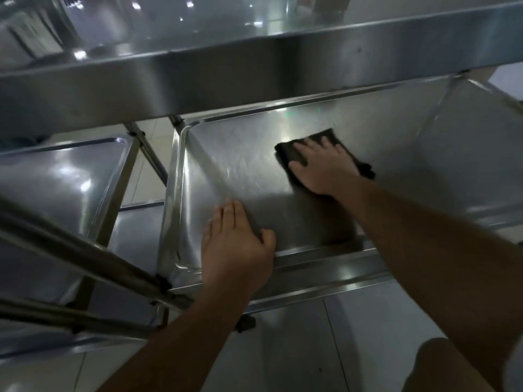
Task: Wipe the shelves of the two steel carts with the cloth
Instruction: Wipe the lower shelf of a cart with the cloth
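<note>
At the far left of the frame sits the second cart's shelf (65,176), a shallow steel tray whose rim nearly meets the slanting legs (147,148) between the two carts. Lower left, the cart's handle bars (85,267) run diagonally toward the corner where the left hand (235,244) rests. That hand lies flat, fingers straight and close together, the palm over the near rim of the middle shelf (240,165) and the fingers pointing up the frame onto the steel; it holds nothing and seems to be bracing the cart. Right of centre, the right hand (322,165) presses down on the dark cloth (294,154), fingers spread and straight, not curled around it. The cloth lies on the middle shelf toward its far side, folded into a rough rectangle whose long axis runs from the frame's upper left to lower right, with one corner poking out past the wrist at the right. Faint smears show on the steel to the left of the cloth. Across the top of the frame the upper shelf (254,69) overhangs the work. The risks, as I judge them: with only a flat palm on it, the cloth could bunch or slip out from under the fingers on slick steel; a hard stroke might roll the cart if the left hand lets go; and lifting carelessly could knock the arm against the upper shelf's edge.
</note>
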